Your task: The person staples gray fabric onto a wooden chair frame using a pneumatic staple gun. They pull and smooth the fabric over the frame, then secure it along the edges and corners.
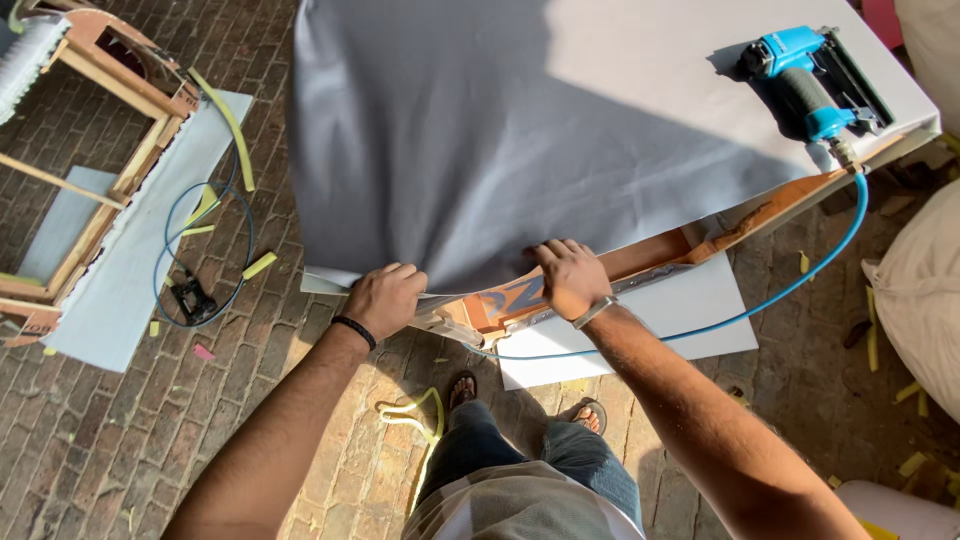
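Note:
A large grey fabric sheet (520, 130) lies spread over a wooden frame (650, 262), draping over its near edge. My left hand (385, 297) grips the fabric's lower edge at the frame's near left corner, fingers curled around it. My right hand (568, 278) presses the fabric down on the frame's near rail, fingers bent over the cloth edge. A blue pneumatic staple gun (805, 75) rests on the fabric at the far right, away from both hands.
A blue air hose (760, 305) runs from the gun down past the frame. White sheets (700, 310) lie on the brick floor. Another wooden frame (110, 150), a coiled hose and yellow foam scraps sit at left. Pale sacks stand at right.

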